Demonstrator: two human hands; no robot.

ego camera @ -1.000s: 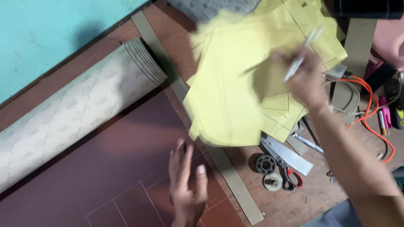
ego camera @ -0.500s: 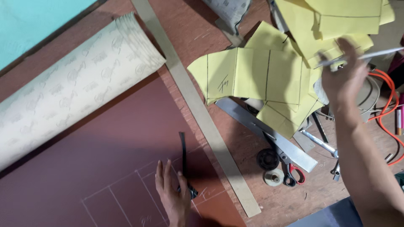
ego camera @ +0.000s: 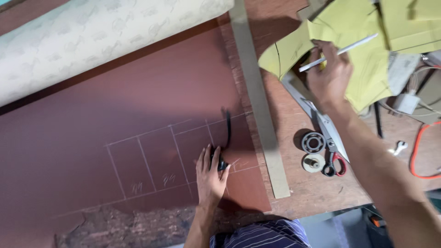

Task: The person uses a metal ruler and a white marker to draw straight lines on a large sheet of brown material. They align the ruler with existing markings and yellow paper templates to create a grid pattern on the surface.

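Seen from above, a worktable (ego camera: 312, 193) carried a dark red sheet (ego camera: 138, 101) spread across its left and middle; a pale patterned roll (ego camera: 92, 41) lay along the sheet's far edge; a long flat ruler (ego camera: 259, 101) ran from far to near along its right edge.

The work in hand looked to me like marking out; chalk lines (ego camera: 156, 151) already formed a row of boxes on the near part of the sheet.

My left hand (ego camera: 211, 177) lay palm down on the sheet at the right end of those boxes; its fingertips pressed on the near end of a curved black strip (ego camera: 226, 131), which arched away toward the far side; I could not tell whether the fingers were closed around it or only resting on it.

My right hand (ego camera: 328, 76) was raised at the far right, well apart from the sheet; it was clenched around a white pen (ego camera: 340, 52), the tip pointing left; it hovered over, perhaps touching, a heap of yellow paper pieces (ego camera: 367, 69).

I judged that further marking would call for bringing the pen left, across the ruler, to the chalked boxes; the left hand would need to hold the sheet flat.

Between the ruler and my right arm lay a metal bearing (ego camera: 313, 142), a small tape roll (ego camera: 314, 162) and red-handled scissors (ego camera: 333, 158); an orange cable (ego camera: 415, 151) curled at the far right.
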